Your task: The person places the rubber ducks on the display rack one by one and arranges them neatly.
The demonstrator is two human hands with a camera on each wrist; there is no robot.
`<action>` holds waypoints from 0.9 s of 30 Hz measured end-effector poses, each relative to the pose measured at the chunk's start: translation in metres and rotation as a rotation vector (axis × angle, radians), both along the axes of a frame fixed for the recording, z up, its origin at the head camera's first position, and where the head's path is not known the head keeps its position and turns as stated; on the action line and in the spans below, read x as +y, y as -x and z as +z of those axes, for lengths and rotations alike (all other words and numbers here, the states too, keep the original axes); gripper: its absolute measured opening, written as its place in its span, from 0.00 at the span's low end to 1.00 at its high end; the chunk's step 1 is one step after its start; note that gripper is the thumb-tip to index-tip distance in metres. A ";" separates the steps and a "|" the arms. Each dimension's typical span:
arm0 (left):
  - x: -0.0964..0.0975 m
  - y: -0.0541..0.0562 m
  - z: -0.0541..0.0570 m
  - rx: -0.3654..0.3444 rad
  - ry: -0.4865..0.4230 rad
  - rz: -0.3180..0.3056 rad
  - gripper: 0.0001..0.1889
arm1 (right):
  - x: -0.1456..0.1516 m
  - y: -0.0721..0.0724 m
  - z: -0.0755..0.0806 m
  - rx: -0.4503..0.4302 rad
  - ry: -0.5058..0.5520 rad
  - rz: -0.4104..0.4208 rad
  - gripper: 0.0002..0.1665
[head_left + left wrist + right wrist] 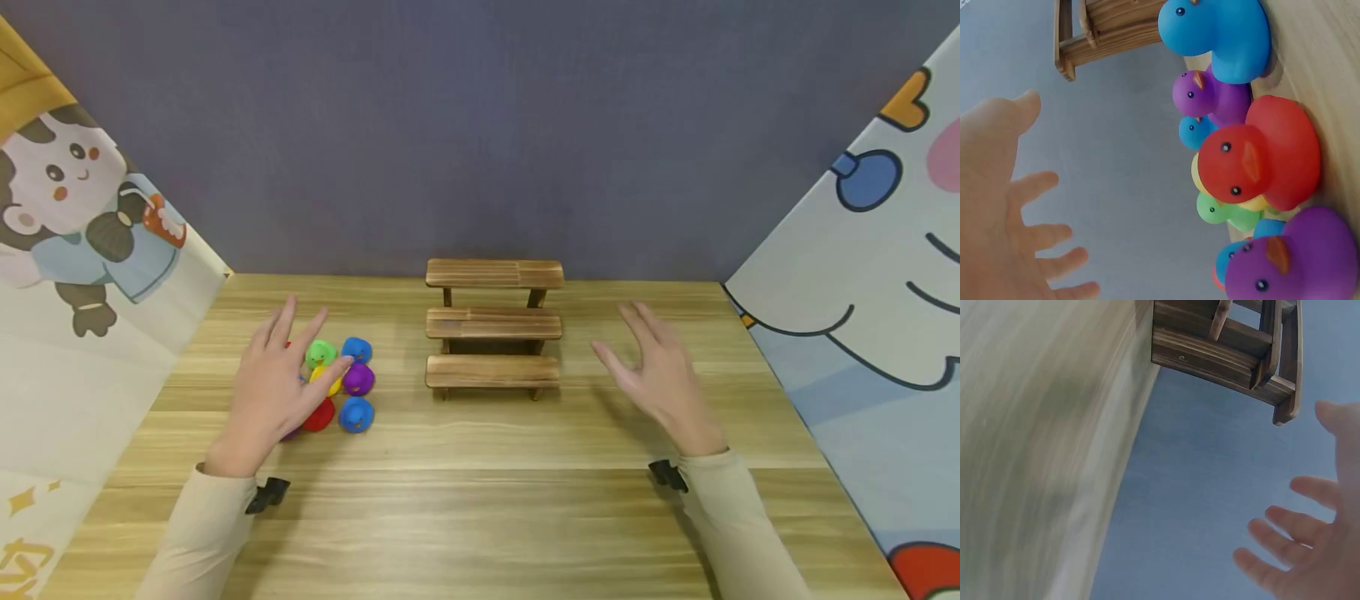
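In the head view my left hand [273,383] hovers over a group of small rubber ducks, its fingers spread and nothing held. It partly hides them. Beside it show a green duck [320,354], a purple duck [358,379], a red duck [320,415] and a blue duck [356,414]. The left wrist view shows a red duck [1285,150] and a purple duck [1329,256] standing on the table, apart from the spread fingers. My right hand [660,375] is held above the table at the right, fingers extended, holding nothing. A three-tier wooden stand [492,323] stands between the hands.
The wood-grain table [480,517] meets a grey-blue back wall [480,133]. Cartoon-printed panels rise at the left [90,275] and right [847,275]. A small black clip [267,495] sits at the left cuff, and another black clip [667,476] at the right.
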State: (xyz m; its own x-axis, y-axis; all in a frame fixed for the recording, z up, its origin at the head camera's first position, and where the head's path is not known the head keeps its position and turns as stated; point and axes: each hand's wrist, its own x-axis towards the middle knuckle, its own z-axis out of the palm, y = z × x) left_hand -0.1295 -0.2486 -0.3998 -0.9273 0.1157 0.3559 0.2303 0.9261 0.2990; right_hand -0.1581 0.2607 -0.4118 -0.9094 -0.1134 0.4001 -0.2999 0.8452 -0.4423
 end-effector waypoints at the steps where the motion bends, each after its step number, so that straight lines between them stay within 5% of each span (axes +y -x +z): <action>1: -0.001 -0.001 0.001 -0.006 -0.028 -0.008 0.41 | -0.001 0.001 0.000 0.005 0.018 0.003 0.45; 10: -0.024 -0.010 -0.005 -0.038 -0.306 -0.077 0.32 | -0.012 0.008 -0.006 0.011 0.119 0.056 0.40; 19: -0.041 -0.025 -0.019 0.034 -0.354 -0.078 0.20 | -0.026 0.011 -0.012 0.020 0.198 0.117 0.37; 27: -0.053 -0.037 -0.024 -0.054 -0.343 -0.058 0.19 | -0.039 0.017 -0.013 -0.022 0.275 0.168 0.36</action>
